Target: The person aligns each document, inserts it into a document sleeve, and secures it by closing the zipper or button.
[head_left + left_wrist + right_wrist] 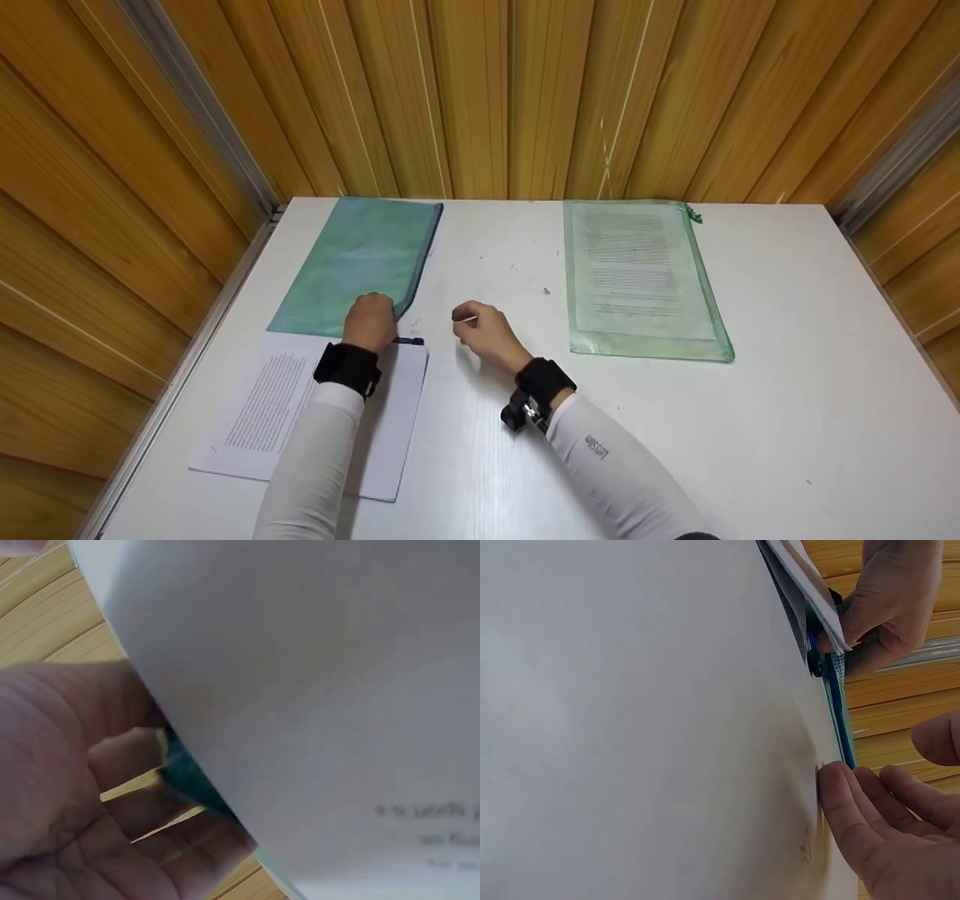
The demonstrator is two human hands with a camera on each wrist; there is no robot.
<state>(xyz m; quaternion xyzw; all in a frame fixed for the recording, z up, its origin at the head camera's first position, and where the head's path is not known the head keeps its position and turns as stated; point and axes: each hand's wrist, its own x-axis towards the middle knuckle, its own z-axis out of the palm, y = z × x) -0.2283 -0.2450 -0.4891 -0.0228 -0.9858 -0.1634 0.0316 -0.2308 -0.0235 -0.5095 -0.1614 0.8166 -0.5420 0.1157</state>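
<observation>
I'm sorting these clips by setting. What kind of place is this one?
Probably a small desk booth for paperwork: a white table boxed in by wood-panelled walls. On it lie a teal zip pouch, which the left hand grips above printed sheets, and a clear green document pouch.

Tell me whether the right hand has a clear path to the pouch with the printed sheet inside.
Probably yes. The right hand holds nothing, and only bare table lies between it and the clear green pouch to its right. The left hand is busy on the other side.
</observation>
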